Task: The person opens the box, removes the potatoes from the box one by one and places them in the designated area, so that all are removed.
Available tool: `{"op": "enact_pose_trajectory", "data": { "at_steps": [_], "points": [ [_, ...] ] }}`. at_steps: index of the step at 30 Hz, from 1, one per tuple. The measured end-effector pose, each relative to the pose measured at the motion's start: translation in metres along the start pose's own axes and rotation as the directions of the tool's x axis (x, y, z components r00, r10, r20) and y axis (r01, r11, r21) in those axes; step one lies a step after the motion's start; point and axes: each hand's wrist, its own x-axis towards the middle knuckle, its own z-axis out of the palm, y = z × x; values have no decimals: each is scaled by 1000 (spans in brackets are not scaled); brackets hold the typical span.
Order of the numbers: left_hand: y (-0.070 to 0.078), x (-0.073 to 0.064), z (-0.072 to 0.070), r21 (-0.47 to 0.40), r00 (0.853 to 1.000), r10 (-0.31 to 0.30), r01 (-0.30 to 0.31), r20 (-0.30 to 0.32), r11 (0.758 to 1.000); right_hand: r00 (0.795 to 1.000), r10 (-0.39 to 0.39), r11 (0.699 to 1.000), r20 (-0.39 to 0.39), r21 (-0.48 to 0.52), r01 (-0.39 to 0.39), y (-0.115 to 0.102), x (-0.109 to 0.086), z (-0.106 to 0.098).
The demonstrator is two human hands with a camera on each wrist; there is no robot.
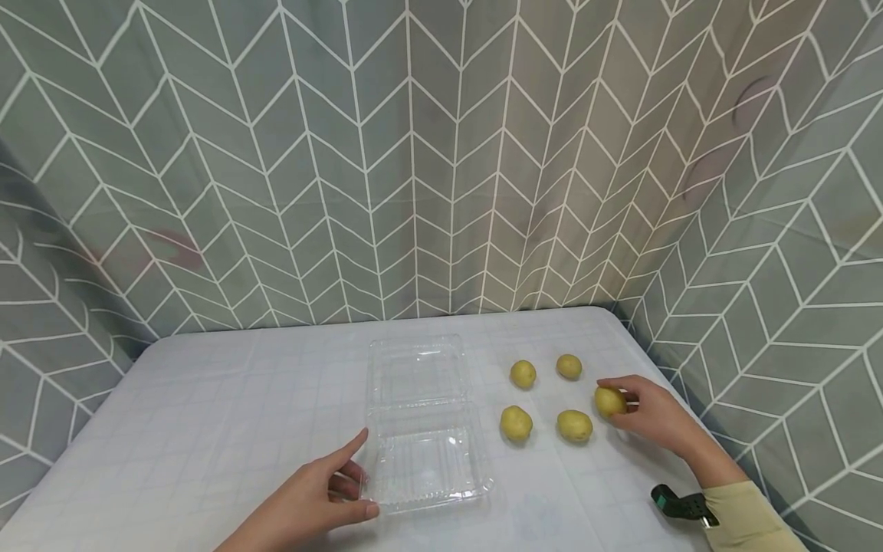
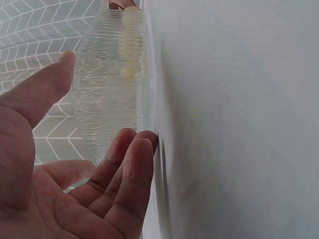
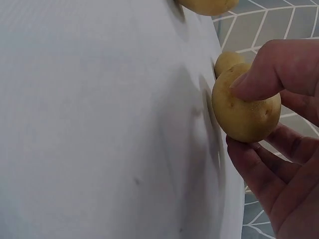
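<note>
A clear plastic clamshell container (image 1: 428, 464) lies with its lid folded back on the white table. At its left side is my left hand (image 1: 306, 494), thumb near the front corner and fingers loosely bent; in the left wrist view the fingertips (image 2: 137, 159) reach its ridged wall, though contact is hard to make out. My right hand (image 1: 658, 418) pinches a yellow potato (image 3: 246, 112) between thumb and fingers, at the right of the group. Just left of it sits another potato (image 1: 575, 426). The right palm is hidden in the head view.
More potatoes stand loose between the container and my right hand: one near left (image 1: 516, 424), one far left (image 1: 523, 374) and one far right (image 1: 569, 366). A white cloth covers the table (image 1: 228, 422). A patterned curtain (image 1: 428, 153) hangs behind and at both sides.
</note>
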Motion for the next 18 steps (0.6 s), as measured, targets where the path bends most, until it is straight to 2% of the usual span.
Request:
{"op": "enact_pose_trajectory", "data": {
  "at_steps": [9,18],
  "points": [
    [0,0,0,-2,1000,2,-2,0,1000,1000,-12,1000,9,-8,12,11,-2,-1],
    [0,1,-1,2,1000,0,0,1,1000,1000,-8,1000,15,-1,8,12,-1,-1]
  ]
}}
